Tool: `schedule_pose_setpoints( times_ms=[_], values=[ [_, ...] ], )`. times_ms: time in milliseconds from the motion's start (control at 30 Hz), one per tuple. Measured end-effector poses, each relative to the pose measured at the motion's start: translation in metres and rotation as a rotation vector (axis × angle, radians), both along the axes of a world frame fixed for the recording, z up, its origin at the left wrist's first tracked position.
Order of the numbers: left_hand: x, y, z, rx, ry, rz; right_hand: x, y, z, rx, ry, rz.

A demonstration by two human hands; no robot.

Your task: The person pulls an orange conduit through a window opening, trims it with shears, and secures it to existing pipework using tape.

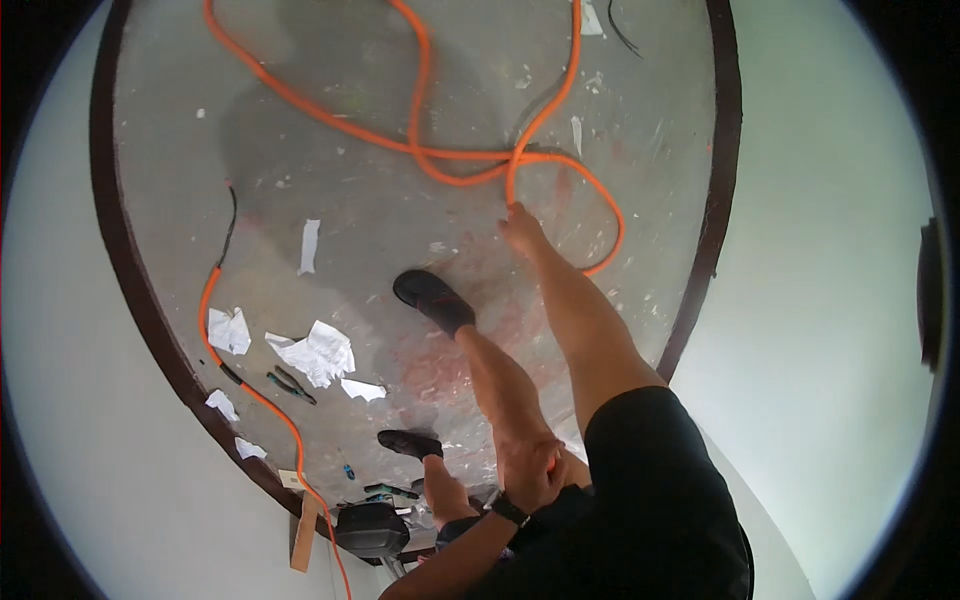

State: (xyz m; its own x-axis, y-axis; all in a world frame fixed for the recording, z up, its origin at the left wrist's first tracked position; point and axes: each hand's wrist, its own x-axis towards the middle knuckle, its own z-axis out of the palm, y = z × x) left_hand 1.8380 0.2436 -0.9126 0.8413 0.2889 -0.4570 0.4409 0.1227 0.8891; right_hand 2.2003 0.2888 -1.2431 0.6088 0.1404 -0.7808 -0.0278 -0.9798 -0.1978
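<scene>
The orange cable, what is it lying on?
The orange cable loops over a grey floor speckled with paint and paper scraps. The right hand covers its end, so that bit is hidden.

Single head-worn fisheye view, looking steeply down from standing height at concrete floor [400, 200]. Wearer's arms and legs enter from lower edge, near camera. Floor far below, edges bent into curve. Pale walls [830, 250] fill left and right. Black rim at frame corners. No second view.
</scene>
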Motion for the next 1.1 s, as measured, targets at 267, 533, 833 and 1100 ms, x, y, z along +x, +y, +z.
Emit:
schedule_pose_setpoints(
  times_ms=[267,533,833,1100],
  values=[
    [0.094,0.069,0.044,0.12,0.021,-0.115,0.063,0.063,-0.071,0.013,-0.38,-0.663],
    [0.101,0.065,0.031,0.238,0.032,-0.058,0.037,0.053,-0.051,0.4,0.02,-0.71],
    [0.054,0.054,-0.004,-0.004,0.407,0.11,-0.115,0.023,0.321,0.621,0.107,-0.067],
    [0.09,0.284,0.138,-1.367,0.082,0.635,-0.235,-0.002,0.545,0.739,0.144,0.662]
  ],
)
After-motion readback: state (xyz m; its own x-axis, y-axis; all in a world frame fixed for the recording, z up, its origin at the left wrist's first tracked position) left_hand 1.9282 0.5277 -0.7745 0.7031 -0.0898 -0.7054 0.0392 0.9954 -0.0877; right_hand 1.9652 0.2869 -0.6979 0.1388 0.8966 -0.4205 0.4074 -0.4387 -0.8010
